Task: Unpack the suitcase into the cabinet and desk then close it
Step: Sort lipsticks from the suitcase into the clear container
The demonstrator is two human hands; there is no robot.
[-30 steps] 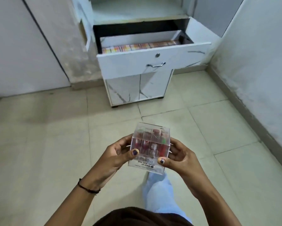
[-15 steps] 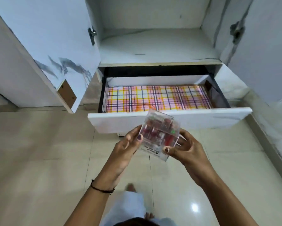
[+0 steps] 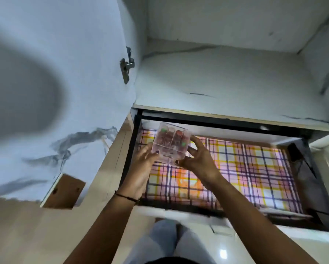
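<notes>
A clear plastic box [image 3: 170, 144] with several small red items inside is over the back left corner of the open drawer [image 3: 255, 212]. My left hand [image 3: 142, 168] holds its left side and my right hand [image 3: 199, 159] grips its right side and near edge. The drawer's floor has a plaid liner [image 3: 255, 168] in pink, yellow and purple. Whether the box touches the liner cannot be told. The suitcase is out of view.
Above the drawer is a white cabinet shelf [image 3: 226, 77]. An open cabinet door [image 3: 64, 92] with a hinge [image 3: 126, 65] stands on the left. My legs [image 3: 169, 242] and the tiled floor show below.
I have stepped close to the cabinet. Both hands have carried the box from in front of the drawer to over its back left corner.
</notes>
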